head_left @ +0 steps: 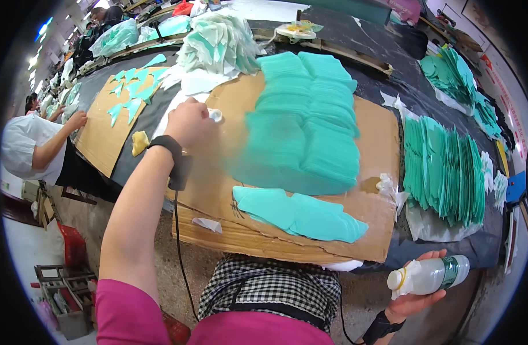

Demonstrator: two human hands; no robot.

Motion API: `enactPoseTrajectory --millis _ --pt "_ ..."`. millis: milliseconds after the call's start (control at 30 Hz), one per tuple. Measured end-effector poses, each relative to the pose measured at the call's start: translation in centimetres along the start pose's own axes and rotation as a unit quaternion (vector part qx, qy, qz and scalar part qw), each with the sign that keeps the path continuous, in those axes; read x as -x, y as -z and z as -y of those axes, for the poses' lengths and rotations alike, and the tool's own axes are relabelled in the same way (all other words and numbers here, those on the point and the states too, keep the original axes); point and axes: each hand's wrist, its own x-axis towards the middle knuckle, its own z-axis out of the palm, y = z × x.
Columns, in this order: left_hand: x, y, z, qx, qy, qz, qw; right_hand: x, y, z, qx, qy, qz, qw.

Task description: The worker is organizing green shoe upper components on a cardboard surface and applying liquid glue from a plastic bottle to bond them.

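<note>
My left hand (187,123) is over the upper left of the cardboard sheet (235,95), fingers curled. At its fingertips is a small white round piece (215,115); whether they grip it I cannot tell. To the right of that hand, thin green sheets (304,121) lie fanned out in two overlapping columns. A smaller fan of lighter green pieces (298,214) rests closer to me. Off the table's near right edge, my right hand (416,296) is closed around a clear plastic bottle (431,275) with a green label, lying tilted, white material wrapped at its neck.
At the right stands a packed row of green sheets (445,169), with another green stack (454,80) behind. A pile of pale green and white sheets (218,46) sits at the far side. On the left, a person in white (36,146) works at another cardboard (103,141).
</note>
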Motion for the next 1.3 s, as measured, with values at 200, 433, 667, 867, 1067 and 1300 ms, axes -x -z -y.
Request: enactPoseTrajectory --millis 200,433,667,867,1067,1300 --pt "-0.2 0.1 -0.7 -0.033 -0.007 -0.014 0.999 0.1 -0.7 0.4 -0.036 -0.037 0.030 0.998" --pt "-1.5 -0.3 -0.4 0.039 0.038 0.022 0.998 0.7 0.1 0.5 -0.016 -0.044 0.017 0.999" --pt "-1.2 -0.8 -0.2 -0.017 0.006 0.005 1.000 0.7 -1.3 -0.1 -0.048 -0.055 -0.007 0.997" --pt "-1.1 0.1 0.5 0.069 -0.026 0.078 0.994 0.5 -1.2 -0.4 -0.053 -0.066 0.004 0.996" --pt "-0.8 0.4 0.8 0.152 -0.027 0.024 0.988 0.6 -0.9 -0.4 -0.038 -0.062 0.004 0.997" --pt "-0.4 3.7 -1.0 0.346 -0.007 0.048 0.937 0.4 -0.5 0.1 -0.055 -0.069 0.015 0.996"
